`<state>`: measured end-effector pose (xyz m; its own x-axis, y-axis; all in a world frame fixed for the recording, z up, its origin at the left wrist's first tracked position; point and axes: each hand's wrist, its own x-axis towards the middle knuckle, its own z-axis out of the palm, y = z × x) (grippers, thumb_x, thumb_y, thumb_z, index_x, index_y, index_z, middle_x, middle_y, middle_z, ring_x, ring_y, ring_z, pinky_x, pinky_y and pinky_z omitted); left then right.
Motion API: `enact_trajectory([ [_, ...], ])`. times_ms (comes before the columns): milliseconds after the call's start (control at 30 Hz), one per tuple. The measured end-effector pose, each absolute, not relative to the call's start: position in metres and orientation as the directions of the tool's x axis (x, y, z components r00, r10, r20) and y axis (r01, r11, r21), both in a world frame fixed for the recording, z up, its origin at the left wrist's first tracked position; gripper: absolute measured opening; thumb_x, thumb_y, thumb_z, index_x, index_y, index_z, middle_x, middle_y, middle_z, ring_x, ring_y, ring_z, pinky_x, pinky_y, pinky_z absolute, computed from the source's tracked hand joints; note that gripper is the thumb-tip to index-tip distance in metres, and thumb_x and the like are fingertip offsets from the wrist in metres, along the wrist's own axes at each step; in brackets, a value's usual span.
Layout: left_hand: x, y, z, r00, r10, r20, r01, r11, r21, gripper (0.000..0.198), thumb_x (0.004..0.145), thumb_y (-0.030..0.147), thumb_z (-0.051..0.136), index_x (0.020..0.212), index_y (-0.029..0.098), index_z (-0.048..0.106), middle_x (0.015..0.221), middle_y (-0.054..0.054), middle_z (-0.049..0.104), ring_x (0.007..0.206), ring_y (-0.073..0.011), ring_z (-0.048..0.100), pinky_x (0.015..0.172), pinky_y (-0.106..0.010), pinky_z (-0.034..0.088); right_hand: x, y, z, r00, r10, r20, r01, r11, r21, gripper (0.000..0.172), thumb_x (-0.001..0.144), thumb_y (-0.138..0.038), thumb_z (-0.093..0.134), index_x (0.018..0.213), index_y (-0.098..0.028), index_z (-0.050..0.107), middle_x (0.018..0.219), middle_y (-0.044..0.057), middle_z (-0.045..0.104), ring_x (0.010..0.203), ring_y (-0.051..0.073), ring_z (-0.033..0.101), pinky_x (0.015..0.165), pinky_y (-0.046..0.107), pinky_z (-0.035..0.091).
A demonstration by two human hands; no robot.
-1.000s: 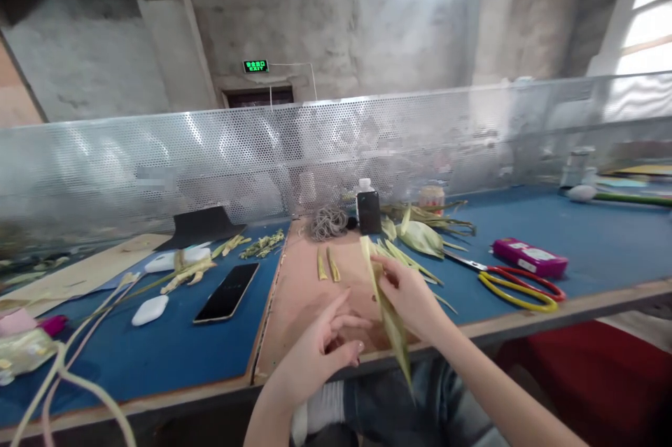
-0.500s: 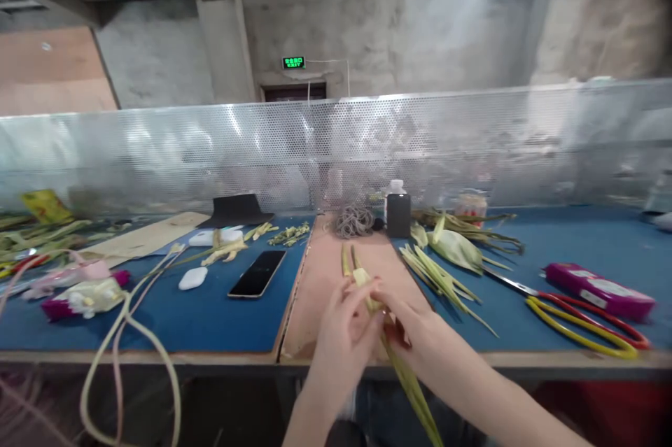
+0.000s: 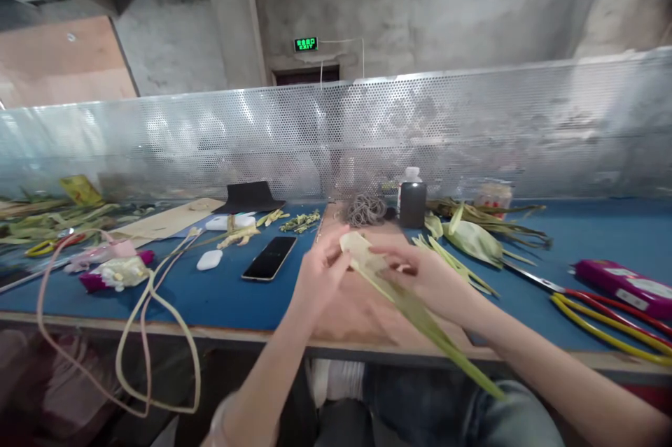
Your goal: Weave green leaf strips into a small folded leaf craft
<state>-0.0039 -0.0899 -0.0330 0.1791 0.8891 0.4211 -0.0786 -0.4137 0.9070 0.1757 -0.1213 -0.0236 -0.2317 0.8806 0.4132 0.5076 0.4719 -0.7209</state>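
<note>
A long pale-green corn husk (image 3: 420,314) slants over the front edge of the table, its broad whitish end up between my hands and its narrow tip hanging over my lap. My left hand (image 3: 323,272) pinches the broad end from the left side. From the right, my right hand (image 3: 433,279) has its fingers closed on the husk a little lower down; some of its fingertips are hidden. Both hands are held above the tan board (image 3: 346,321). Husk strips (image 3: 462,268) and a wider husk piece (image 3: 475,244) lie just right of my right hand.
Scissors (image 3: 588,300) with red and yellow handles lie at the right, beside a purple pack (image 3: 622,282). Behind my hands are a coil of grey cord (image 3: 366,210) and a dark bottle (image 3: 413,202). Leftward lie a phone (image 3: 269,258), a white case (image 3: 209,260) and looped cables (image 3: 123,349).
The husk has turned so its broad, flattened end shows. My left hand has moved slightly left and up, my right hand to the right. The whole view has shifted a little.
</note>
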Motion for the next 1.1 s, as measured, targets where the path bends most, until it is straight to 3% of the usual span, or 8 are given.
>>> enact_trajectory([
  [67,-0.006,-0.055,-0.02,0.173,0.901,0.398,-0.114,-0.383,0.917,0.044,0.076,0.018,0.06,0.119,0.015,0.057,0.098,-0.011,0.07,0.084,-0.0203,0.066,0.075,-0.033,0.053,0.173,-0.088,-0.012,-0.26,0.847,0.464,0.47,0.53,-0.705,0.04,0.072,-0.012,0.056,0.112,-0.018,0.061,0.097,0.006,0.068,0.082,0.017,0.063,0.077,0.032,0.051],
  [200,-0.011,0.014,-0.011,0.188,0.912,0.364,-0.232,-0.319,0.919,0.047,0.07,0.011,0.062,0.117,0.014,0.06,0.088,-0.009,0.071,0.075,-0.0159,0.065,0.074,-0.029,0.05,0.155,-0.02,-0.003,-0.277,0.853,0.443,0.262,0.511,-0.819,0.054,0.062,0.0,0.056,0.114,-0.014,0.059,0.098,0.008,0.068,0.083,0.018,0.064,0.075,0.031,0.052],
  [333,-0.017,0.051,-0.023,0.197,0.942,0.273,-0.315,-0.202,0.927,0.049,0.068,0.01,0.064,0.116,0.016,0.06,0.08,-0.005,0.07,0.062,-0.0093,0.061,0.068,-0.024,0.047,0.136,0.019,-0.02,-0.129,0.819,0.559,0.229,0.573,-0.787,0.033,0.071,-0.012,0.054,0.104,-0.013,0.062,0.1,0.009,0.067,0.089,0.018,0.062,0.083,0.034,0.048],
  [500,-0.025,0.055,-0.036,0.255,0.929,0.268,-0.269,-0.198,0.942,0.042,0.065,0.008,0.065,0.107,0.016,0.066,0.089,-0.007,0.07,0.073,-0.0122,0.064,0.075,-0.027,0.047,0.131,0.026,-0.053,-0.068,0.775,0.628,0.21,0.627,-0.751,0.021,0.074,-0.023,0.055,0.091,-0.016,0.064,0.092,0.006,0.066,0.083,0.018,0.06,0.079,0.034,0.049],
  [700,-0.033,0.049,-0.04,0.334,0.925,0.18,-0.188,-0.122,0.975,0.038,0.062,0.001,0.062,0.098,0.011,0.07,0.085,-0.01,0.071,0.071,-0.0133,0.062,0.075,-0.029,0.046,0.131,0.021,-0.068,-0.143,0.823,0.55,0.164,0.567,-0.807,0.035,0.073,-0.018,0.057,0.107,-0.017,0.067,0.102,0.008,0.067,0.081,0.015,0.061,0.077,0.031,0.05],
  [900,-0.035,0.045,-0.039,0.362,0.91,0.2,-0.184,-0.14,0.973,0.049,0.065,0.006,0.065,0.113,0.014,0.064,0.091,-0.01,0.07,0.077,-0.0153,0.064,0.077,-0.031,0.047,0.131,0.024,-0.068,-0.172,0.855,0.49,0.032,0.502,-0.864,0.051,0.075,-0.019,0.059,0.126,-0.015,0.055,0.118,0.009,0.063,0.089,0.016,0.064,0.081,0.03,0.052],
  [1100,-0.038,0.049,-0.041,0.412,0.88,0.235,-0.167,-0.181,0.969,0.055,0.069,0.015,0.067,0.122,0.022,0.057,0.094,-0.007,0.068,0.077,-0.0129,0.062,0.076,-0.029,0.046,0.142,0.024,-0.064,-0.238,0.861,0.449,-0.044,0.452,-0.891,0.051,0.076,-0.023,0.062,0.126,-0.017,0.054,0.127,0.009,0.058,0.105,0.02,0.061,0.089,0.033,0.05],
])
